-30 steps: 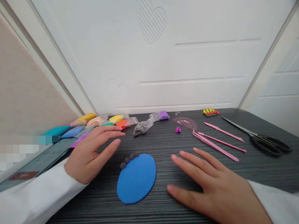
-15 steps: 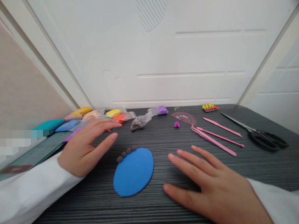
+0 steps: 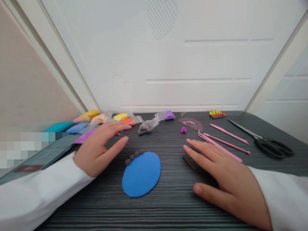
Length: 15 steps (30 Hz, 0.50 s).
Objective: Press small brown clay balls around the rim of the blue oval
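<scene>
Gripping nothing with loosely curved left hand (image 3: 98,147) or spread right hand (image 3: 227,179), having just shifted the latter outward to expose a dark strip (image 3: 189,162), probably rolled to shape, on the table (image 3: 168,208) right of and apart from the blue disc (image 3: 141,176).

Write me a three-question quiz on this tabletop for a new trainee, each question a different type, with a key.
1. Count: how many dark balls line the edge of the blue disc?
2. Choose: what shows between the thumb and forefinger of the right hand? (a) scissors; (b) a dark strip; (c) a protractor.
3. True or false: the left hand is gripping the blue disc.

Key:
1. Four.
2. b.
3. False; it is open and apart from the disc.
</scene>
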{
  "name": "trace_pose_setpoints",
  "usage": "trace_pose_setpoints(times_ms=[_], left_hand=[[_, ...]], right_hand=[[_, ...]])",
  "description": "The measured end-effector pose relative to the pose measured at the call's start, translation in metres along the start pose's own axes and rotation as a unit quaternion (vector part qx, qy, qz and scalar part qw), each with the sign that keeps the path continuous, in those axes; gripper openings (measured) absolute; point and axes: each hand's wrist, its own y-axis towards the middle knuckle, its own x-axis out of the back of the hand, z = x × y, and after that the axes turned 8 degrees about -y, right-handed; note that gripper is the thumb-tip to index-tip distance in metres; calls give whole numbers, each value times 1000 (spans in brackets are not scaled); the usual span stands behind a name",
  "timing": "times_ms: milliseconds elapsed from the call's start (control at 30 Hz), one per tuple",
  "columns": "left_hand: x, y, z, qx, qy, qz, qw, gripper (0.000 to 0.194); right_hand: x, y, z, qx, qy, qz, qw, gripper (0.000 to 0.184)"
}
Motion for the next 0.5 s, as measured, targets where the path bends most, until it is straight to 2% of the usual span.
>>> trace_pose_setpoints(times_ms=[133, 267, 400, 500], left_hand=[[0, 0, -2, 14, -3, 6, 1000, 30], [-2, 0, -2, 22, -4, 4, 1000, 31], [-5, 1, -1, -1, -4, -30, 1000, 30], [-5, 2, 1, -14, -6, -32, 999, 29]], right_hand=[[1, 7, -2, -48, 64, 12, 997, 48], [-2, 14, -3, -42, 103, -16, 994, 25], [-5, 16, -5, -43, 143, -27, 988, 28], [-4, 13, -4, 0, 187, -33, 982, 34]])
